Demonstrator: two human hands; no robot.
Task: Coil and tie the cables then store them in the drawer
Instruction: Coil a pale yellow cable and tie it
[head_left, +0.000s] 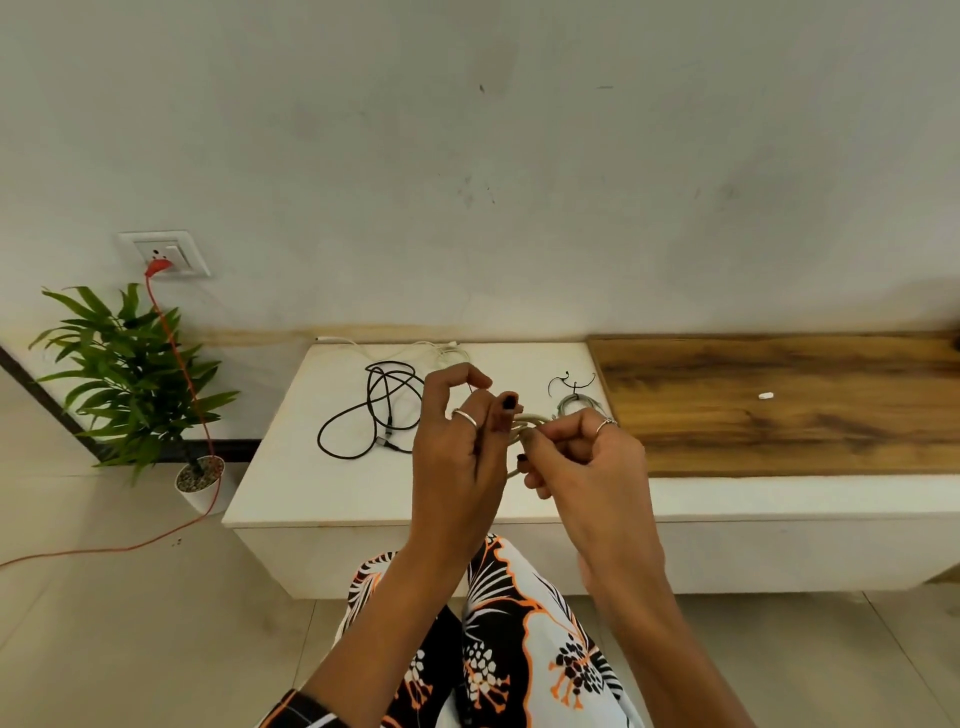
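Both hands hold a coiled beige cable (525, 422) above the front of the low white cabinet (291, 483). My left hand (460, 441) pinches the coil from the left, thumb and forefinger raised. My right hand (584, 457) grips the coil's right side with curled fingers. A loose black cable (371, 410) lies uncoiled on the cabinet top to the left. Behind it a white cable (415, 349) lies along the wall. A small grey coil (571, 402) tied with a thin black wire rests to the right of my hands.
A wooden panel (779, 400) covers the cabinet top on the right, with a small white piece (765, 396) on it. A potted plant (140, 374) stands on the floor at the left. A red cord (179, 358) runs from the wall socket (166, 253) down across the floor.
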